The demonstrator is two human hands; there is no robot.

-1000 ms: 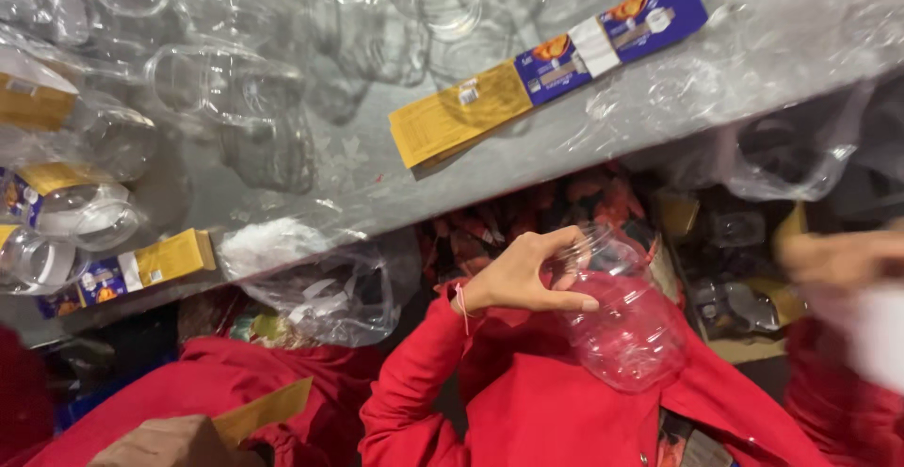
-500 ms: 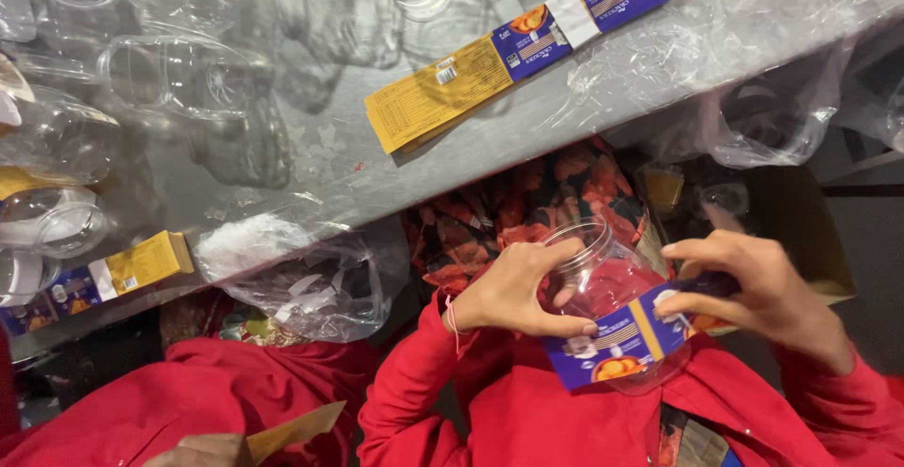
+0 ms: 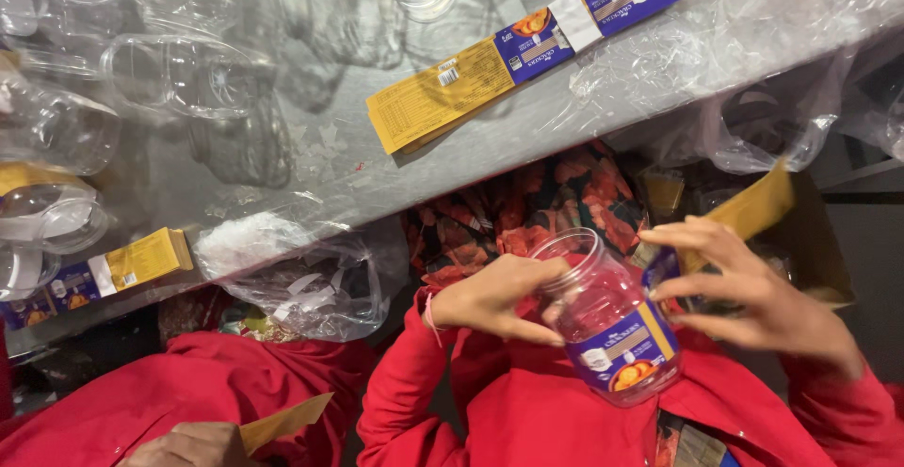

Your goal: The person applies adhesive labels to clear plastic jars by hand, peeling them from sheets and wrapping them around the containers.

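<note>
above the hands, a table (image 3: 311, 161) is spread with empty jars (image 3: 179, 76) and flat labels (image 3: 527, 48). between the hands, a clear jar (image 3: 607, 321) is gripped by the left hand (image 3: 490, 297); a label (image 3: 626, 345), loose half a second ago, is now pressed around it by the right hand's (image 3: 753, 302) fingers.

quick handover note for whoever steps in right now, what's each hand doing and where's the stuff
Left hand: grips the clear plastic jar by its open neck.
Right hand: presses the blue-and-yellow label round the jar, loose end at its fingers.
Done: label partly wrapped on the jar's side.
Left: the loose end is not yet laid flat.
Nearby: a flat label and bare jars on the plastic-covered table.
</note>
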